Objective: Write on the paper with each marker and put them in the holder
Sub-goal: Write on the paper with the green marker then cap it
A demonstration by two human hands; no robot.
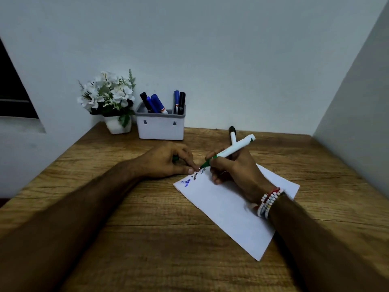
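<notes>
The right hand [235,171] pinches the green marker [229,151] low on its barrel, fingers curled tight just above the tip, so the nib can be steered. The white body slants up and away behind the knuckles. The tip touches the paper [227,211] at its far corner, just ahead of the grip, beside blue and black scribbles.

The left hand [166,161] sits right across from that tip. Its fingers curl around a bit of green, which I take to be the green cap [175,158], kept ready for closing. Its fingertips press the paper's corner, seemingly to stop the sheet sliding under the strokes.

Just beyond the writing hand, one black-capped marker [232,133] lies on the table [147,239], probably waiting its turn. The holder [161,128] stands well beyond both hands against the wall, with blue and black markers [156,103] upright in it.
</notes>
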